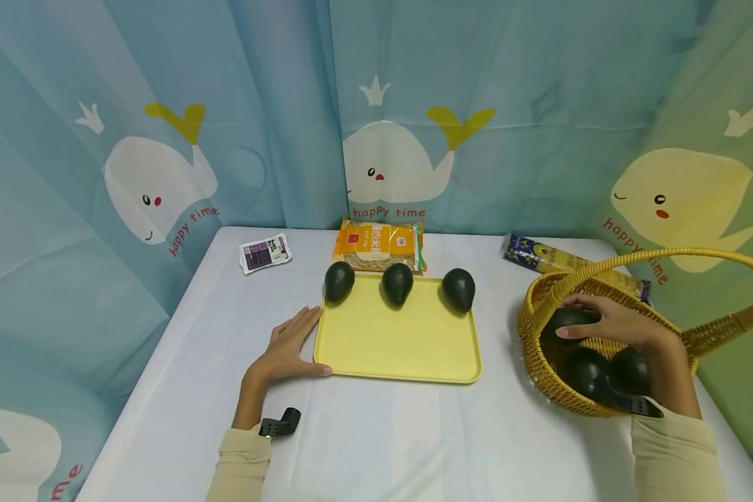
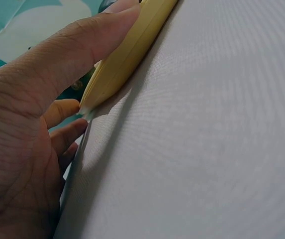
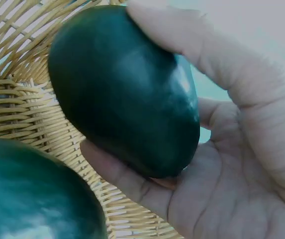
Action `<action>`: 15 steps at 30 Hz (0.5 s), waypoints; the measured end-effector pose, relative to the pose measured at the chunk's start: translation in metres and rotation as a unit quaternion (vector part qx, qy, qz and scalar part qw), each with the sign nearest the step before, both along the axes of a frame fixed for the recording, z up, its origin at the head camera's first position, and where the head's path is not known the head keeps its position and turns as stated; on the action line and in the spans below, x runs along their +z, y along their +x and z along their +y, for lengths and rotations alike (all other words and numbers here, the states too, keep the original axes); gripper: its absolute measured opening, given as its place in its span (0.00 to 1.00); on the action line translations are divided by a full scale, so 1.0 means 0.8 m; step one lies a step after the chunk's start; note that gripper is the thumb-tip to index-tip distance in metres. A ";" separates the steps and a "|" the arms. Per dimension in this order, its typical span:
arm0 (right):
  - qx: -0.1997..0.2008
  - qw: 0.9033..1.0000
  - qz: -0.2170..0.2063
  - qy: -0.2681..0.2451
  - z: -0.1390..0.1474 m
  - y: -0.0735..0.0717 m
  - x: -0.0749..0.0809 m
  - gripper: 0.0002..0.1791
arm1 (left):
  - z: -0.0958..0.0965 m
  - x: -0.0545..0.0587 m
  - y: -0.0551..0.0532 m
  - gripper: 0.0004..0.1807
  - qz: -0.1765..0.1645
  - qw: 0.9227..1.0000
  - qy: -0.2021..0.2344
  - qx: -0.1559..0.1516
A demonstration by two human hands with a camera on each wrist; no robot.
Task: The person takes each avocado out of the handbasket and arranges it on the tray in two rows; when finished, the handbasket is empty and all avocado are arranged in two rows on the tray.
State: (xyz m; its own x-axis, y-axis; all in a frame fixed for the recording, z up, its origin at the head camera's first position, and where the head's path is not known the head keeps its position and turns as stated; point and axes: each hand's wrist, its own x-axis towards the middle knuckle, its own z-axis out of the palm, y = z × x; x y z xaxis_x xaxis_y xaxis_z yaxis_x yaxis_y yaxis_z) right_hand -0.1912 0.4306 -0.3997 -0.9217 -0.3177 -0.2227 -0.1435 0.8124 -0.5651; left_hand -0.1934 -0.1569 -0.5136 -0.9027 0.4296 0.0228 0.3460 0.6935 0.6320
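Note:
In the head view my right hand (image 1: 621,322) reaches into a wicker basket (image 1: 533,348) and grips a dark green avocado (image 3: 122,89), thumb on one side and fingers on the other. Two more avocados (image 1: 586,373) lie in the basket beside it, partly behind my wrist. My left hand (image 1: 288,352) rests at the near left corner of a yellow tray (image 1: 401,341). Its thumb lies along the front rim and its straight fingers touch the left side. Along the tray's far edge sit three avocados (image 1: 397,284), spaced apart in a row.
An orange food packet (image 1: 379,244) lies behind the tray. A small white and purple packet (image 1: 265,253) is at the back left. Behind the basket lies a long blue and yellow package (image 1: 539,254). The basket's tall handle (image 1: 696,252) arches over its right side. Patterned curtains (image 1: 276,104) surround the table.

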 end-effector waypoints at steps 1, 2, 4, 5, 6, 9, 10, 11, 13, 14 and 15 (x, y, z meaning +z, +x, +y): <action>-0.002 1.000 0.005 -0.005 0.001 0.001 -0.001 0.25 | 0.000 0.000 0.000 0.65 0.000 1.000 0.000 0.000; -0.007 1.000 0.005 -0.012 0.002 0.003 -0.001 0.24 | 0.000 0.000 0.000 0.65 -0.001 1.000 -0.001 0.000; -0.017 0.999 0.001 -0.027 0.004 0.006 -0.002 0.23 | 0.000 0.000 0.000 0.65 -0.001 1.000 0.001 0.000; -0.023 0.999 -0.005 -0.035 0.004 0.007 -0.003 0.23 | 0.000 0.000 0.000 0.65 0.000 1.000 0.001 0.000; -0.029 0.999 -0.011 -0.040 0.005 0.008 -0.003 0.23 | 0.000 0.000 0.000 0.65 0.000 1.000 0.002 0.001; -0.043 0.998 -0.026 -0.043 0.006 0.011 -0.004 0.25 | -0.001 0.000 0.001 0.65 0.000 1.000 0.005 0.002; -0.046 0.998 -0.033 -0.042 0.006 0.011 -0.005 0.26 | -0.001 0.000 0.001 0.66 0.000 1.000 0.005 0.002; -0.046 0.997 -0.036 -0.044 0.005 0.012 -0.005 0.26 | -0.001 -0.001 0.001 0.66 0.000 1.000 0.004 0.003; -0.046 0.996 -0.048 -0.058 0.004 0.012 -0.007 0.28 | -0.001 -0.002 0.001 0.66 -0.002 1.000 0.004 0.005; -0.049 0.994 -0.057 -0.075 0.003 0.012 -0.008 0.28 | 0.000 -0.002 0.001 0.66 -0.002 1.000 0.003 0.005; -0.053 0.992 -0.063 -0.092 0.002 0.012 -0.009 0.28 | 0.000 -0.002 0.001 0.66 -0.002 1.000 0.003 0.005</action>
